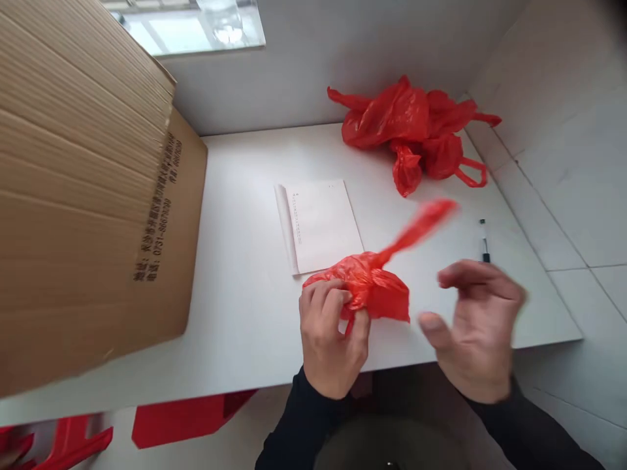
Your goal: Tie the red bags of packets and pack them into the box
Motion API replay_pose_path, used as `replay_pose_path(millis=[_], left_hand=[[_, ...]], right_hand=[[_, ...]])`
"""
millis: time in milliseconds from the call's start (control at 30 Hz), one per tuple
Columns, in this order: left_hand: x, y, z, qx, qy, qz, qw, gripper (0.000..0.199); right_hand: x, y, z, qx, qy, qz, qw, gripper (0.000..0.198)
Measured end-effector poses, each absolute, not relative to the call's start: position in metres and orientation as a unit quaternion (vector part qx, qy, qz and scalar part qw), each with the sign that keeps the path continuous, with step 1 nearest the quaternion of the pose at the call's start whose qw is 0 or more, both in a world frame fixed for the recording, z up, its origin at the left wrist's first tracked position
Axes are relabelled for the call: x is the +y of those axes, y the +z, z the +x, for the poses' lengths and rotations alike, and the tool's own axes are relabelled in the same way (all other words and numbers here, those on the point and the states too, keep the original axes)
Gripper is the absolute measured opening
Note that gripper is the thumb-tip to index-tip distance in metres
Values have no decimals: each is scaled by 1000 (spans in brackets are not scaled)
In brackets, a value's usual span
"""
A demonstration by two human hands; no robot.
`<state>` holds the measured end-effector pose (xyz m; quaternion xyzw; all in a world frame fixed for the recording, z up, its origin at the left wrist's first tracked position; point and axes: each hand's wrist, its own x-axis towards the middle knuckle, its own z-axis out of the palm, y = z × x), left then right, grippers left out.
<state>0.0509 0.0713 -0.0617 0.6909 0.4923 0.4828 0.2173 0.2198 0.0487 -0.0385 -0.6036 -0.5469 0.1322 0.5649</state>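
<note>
A crumpled red plastic bag [386, 297] is gathered near the front of the white table, with one strip or handle sticking up to the right, blurred at its end. My left hand [333, 336] grips the bag, its fingers bunched into the plastic on the left side. To the right of the bag and apart from it, my right hand [477, 326] hovers with thumb and fingers spread, nothing between them. Just behind the bag lies an open notebook [326, 225], its lower edge partly covered by the plastic.
A large cardboard box [93, 196] fills the left of the white table [240, 261]. More red plastic bags [409, 121] are heaped at the back right. A pen [484, 238] lies near the tiled right wall. Red plastic furniture [186, 418] shows below the front edge.
</note>
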Motion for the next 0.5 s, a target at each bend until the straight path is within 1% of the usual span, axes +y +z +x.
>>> replay_pose_path(millis=[33,67,100,133,167,200,233,367,400,467,500], left_hand=[[62,-66,53,495,486,683,229,12],[53,-69,53,499,485,676,244,9],[45,-72,53,500,480,672,262,6],[38,-74,51,499,470,671,281,7],[31,-76,48,500,461,670,298,11],[26,-76,44,503,454,667,311,14],[22,-77,39,510,452,659,318,17],[11,-81,16,561,484,600,302,26],[8,-81,12,569,493,589,295,25],[1,-81,12,569,507,581,286,22],[-2,-80,15,559,510,593,276,31]], right_hand=[[38,-47,219,-563,157,-613,531,68],[30,-55,219,-583,180,-618,495,65],[24,-61,220,-605,201,-616,462,56],[21,-65,222,-624,215,-609,441,43],[18,-68,226,-638,223,-598,431,30],[16,-69,231,-644,226,-593,428,21],[14,-70,237,-640,224,-595,431,17],[-3,-75,266,-586,183,-643,457,18],[-8,-76,270,-583,168,-647,461,19],[-15,-74,270,-599,143,-638,463,27],[-17,-72,267,-614,134,-626,461,34]])
